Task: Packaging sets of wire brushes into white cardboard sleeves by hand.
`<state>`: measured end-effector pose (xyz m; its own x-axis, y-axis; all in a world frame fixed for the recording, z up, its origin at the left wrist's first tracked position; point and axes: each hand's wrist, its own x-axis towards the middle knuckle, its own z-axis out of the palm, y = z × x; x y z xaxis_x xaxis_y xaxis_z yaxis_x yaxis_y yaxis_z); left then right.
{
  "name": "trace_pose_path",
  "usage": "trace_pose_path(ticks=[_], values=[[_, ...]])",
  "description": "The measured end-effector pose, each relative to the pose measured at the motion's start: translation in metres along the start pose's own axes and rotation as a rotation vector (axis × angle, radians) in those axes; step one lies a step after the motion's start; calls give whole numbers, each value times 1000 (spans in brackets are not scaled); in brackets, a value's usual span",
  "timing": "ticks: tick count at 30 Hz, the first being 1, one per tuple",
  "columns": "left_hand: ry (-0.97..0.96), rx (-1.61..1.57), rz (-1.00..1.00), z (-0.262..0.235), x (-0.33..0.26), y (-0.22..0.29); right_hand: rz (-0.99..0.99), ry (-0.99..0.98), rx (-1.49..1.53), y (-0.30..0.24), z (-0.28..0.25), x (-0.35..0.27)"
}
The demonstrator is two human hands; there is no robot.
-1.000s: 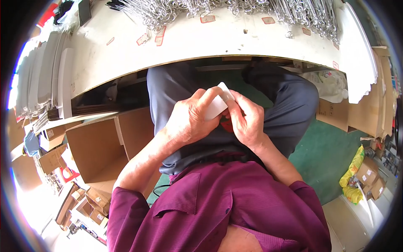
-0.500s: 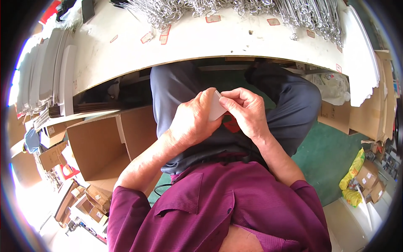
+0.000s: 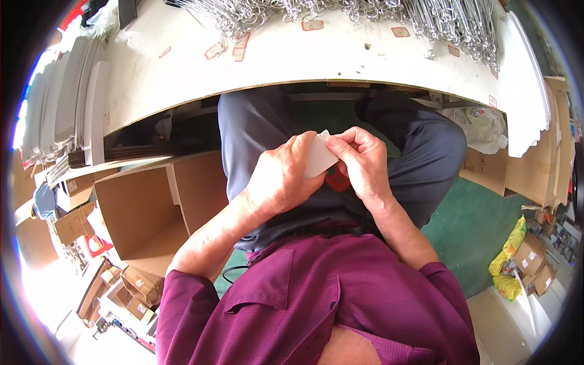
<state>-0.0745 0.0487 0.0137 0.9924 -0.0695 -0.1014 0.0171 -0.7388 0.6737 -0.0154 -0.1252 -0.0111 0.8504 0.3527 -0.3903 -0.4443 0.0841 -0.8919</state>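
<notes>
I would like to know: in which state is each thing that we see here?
White card: flat, held in both hands.
Left hand: closed on the card.
Right hand: thumb and finger pinched at the card's upper corner.
Large cardboard box: open.
Ring-ended metal wires: heaped on the white table.
White panels: stacked on edge.

The left hand (image 3: 281, 174) partly hides a white piece (image 3: 319, 158), possibly card; the top edge crops metal rods (image 3: 457, 30).

Strong light whitens the long, flat white tabletop (image 3: 274, 64); glare burns out detail left of it, deep shadow lies beneath, and fisheye distortion bows its near edge.
</notes>
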Motion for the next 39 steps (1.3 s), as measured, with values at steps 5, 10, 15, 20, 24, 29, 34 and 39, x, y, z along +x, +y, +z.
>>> trace_pose_path(ticks=[5,10,15,20,24,29,34,39], values=[[-30,-11,-25,0,-2,0,-62,29,-51,4,4,-5],[-22,12,-33,-3,-1,3,-392,122,-255,12,12,-8],[-20,29,-19,1,-6,-3,-10,3,-93,2,0,-3],[-24,7,12,2,-8,-4,-71,-86,-238,-4,-9,2],[-19,8,12,3,-7,-3,-145,-34,-296,3,-3,-3],[12,-13,-26,0,-6,1,-418,73,-357,14,12,-18],[3,-31,-67,-3,-3,4,-431,-76,-268,25,11,-14],[55,-28,46,-1,4,6,-468,-45,-372,18,8,-21]])
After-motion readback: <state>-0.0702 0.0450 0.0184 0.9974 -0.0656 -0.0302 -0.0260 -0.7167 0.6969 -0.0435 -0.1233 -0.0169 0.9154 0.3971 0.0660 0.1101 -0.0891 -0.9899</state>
